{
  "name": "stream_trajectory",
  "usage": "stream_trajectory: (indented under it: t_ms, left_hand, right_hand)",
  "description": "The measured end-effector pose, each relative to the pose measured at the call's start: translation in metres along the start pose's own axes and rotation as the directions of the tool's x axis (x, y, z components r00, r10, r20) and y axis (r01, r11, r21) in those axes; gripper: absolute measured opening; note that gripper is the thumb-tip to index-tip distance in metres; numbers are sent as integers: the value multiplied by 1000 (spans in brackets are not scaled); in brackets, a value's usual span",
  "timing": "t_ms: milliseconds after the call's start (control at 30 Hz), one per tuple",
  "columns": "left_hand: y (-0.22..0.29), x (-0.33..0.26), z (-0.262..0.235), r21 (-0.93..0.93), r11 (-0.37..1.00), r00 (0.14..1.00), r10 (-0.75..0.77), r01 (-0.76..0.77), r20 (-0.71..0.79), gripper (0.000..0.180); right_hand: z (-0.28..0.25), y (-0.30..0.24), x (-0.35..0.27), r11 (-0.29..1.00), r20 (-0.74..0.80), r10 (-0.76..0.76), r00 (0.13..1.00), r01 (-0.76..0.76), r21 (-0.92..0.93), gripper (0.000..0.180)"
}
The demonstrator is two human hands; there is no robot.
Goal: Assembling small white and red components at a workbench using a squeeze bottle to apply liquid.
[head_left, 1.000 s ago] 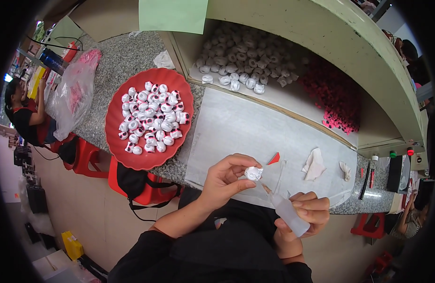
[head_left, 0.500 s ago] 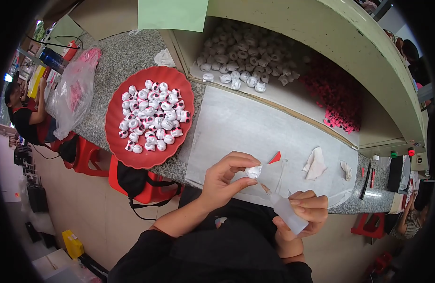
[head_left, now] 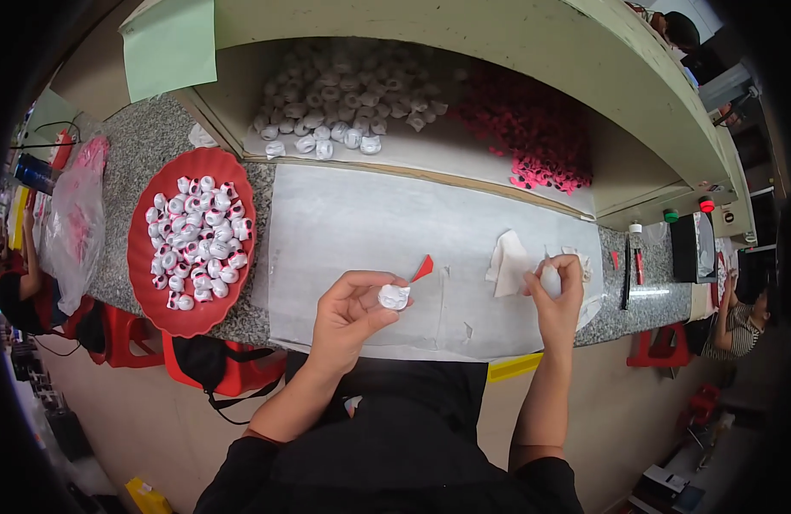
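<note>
My left hand [head_left: 348,319] pinches a small white rounded plastic piece [head_left: 394,297] between thumb and fingers, above the white sheet [head_left: 353,214] on the bench. Further right, my right hand [head_left: 560,307] is closed around a translucent squeeze bottle [head_left: 551,279], its thin nozzle pointing up and away from me. The fingers hide part of the bottle. Just beside it lies a crumpled white tissue [head_left: 509,261]. A small red pointed piece [head_left: 424,266] rests on the sheet just beyond my left hand.
On the left, a red scalloped dish [head_left: 143,287] holds many white-and-pink pieces. Under the green shelf [head_left: 533,34] are piles of white pieces [head_left: 335,94] and pink pieces [head_left: 550,167]. A black bin [head_left: 694,248] stands at the right. People sit at both sides.
My right hand has carried the squeeze bottle away from the white piece, right and forward beside the tissue, turning its nozzle upward. My left hand still holds the piece. The whole view has shifted.
</note>
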State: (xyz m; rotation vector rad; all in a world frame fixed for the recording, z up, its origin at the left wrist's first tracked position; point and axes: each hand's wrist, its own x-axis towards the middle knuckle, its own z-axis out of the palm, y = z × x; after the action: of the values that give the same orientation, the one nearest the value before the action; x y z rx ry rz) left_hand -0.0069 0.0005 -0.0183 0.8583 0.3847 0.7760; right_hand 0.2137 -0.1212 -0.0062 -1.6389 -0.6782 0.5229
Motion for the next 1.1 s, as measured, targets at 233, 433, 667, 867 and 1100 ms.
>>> stream_trajectory:
  t_ms: [233, 433, 667, 867, 1100]
  left_hand:
    - [-7, -3, 7, 78, 997, 1000, -19, 18, 17, 29]
    - [-9, -4, 14, 76, 997, 1000, -14, 12, 27, 30]
    - [-9, -8, 13, 231, 973, 1000, 15, -19, 18, 28]
    - [-4, -11, 6, 116, 988, 994, -103, 105, -31, 28]
    - [-10, -12, 2, 103, 980, 980, -158, 171, -124, 28]
  right_hand:
    - [-2, 22, 19, 665, 57, -207, 977, 183, -724, 20]
    - [24, -2, 3, 960, -159, -226, 961, 192, -204, 14]
    - [93, -26, -47, 974, -89, -220, 971, 224, 32, 19]
    - [94, -11, -46, 815, 232, -554, 799, 578, -43, 19]
    - [86, -17, -37, 719, 322, -665, 674, 695, 31, 15]
